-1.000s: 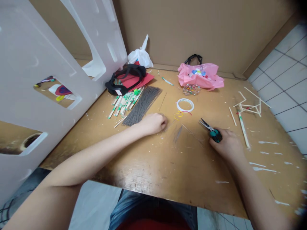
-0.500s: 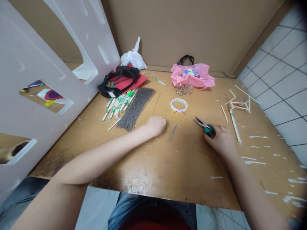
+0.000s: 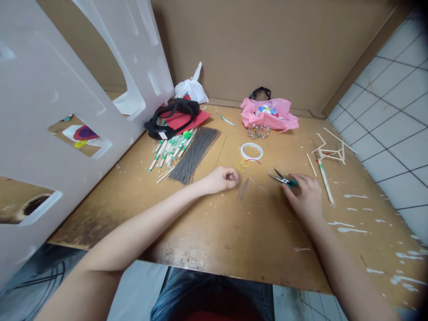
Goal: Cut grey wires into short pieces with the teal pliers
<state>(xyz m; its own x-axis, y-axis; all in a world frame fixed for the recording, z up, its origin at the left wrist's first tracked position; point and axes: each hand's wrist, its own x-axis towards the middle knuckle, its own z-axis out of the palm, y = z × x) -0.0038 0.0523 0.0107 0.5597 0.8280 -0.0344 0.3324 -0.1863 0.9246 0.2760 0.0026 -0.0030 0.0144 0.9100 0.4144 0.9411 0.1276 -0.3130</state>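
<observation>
My right hand (image 3: pixel 306 194) is wrapped round the green handles of needle-nose pliers (image 3: pixel 283 179). The jaws point left and stand apart, with nothing visible between them. My left hand (image 3: pixel 224 179) is curled closed over the middle of the table, thumb side showing; whatever its fingers pinch, if anything, cannot be made out. Just right of it lie a few short grey wires (image 3: pixel 244 188) and a thin wire piece (image 3: pixel 258 184). Beyond both hands rests a white tape roll (image 3: pixel 252 151), with yellow wire (image 3: pixel 244 166) curled before it. A thick bundle of grey wires (image 3: pixel 195 156) lies behind my left forearm.
Paper-wrapped chopsticks (image 3: pixel 163 156) and a black headset strap (image 3: pixel 155 122) on red paper are at left. A pink bag (image 3: pixel 249 113) and a beaded wire piece (image 3: pixel 258 131) lie at the back. A stick frame (image 3: pixel 331 154) stands right. A white plastic panel (image 3: pixel 110 129) borders the left.
The pliers' jaws have spread wider. My left hand has turned, so its curled fingers now show. The view has shifted slightly.
</observation>
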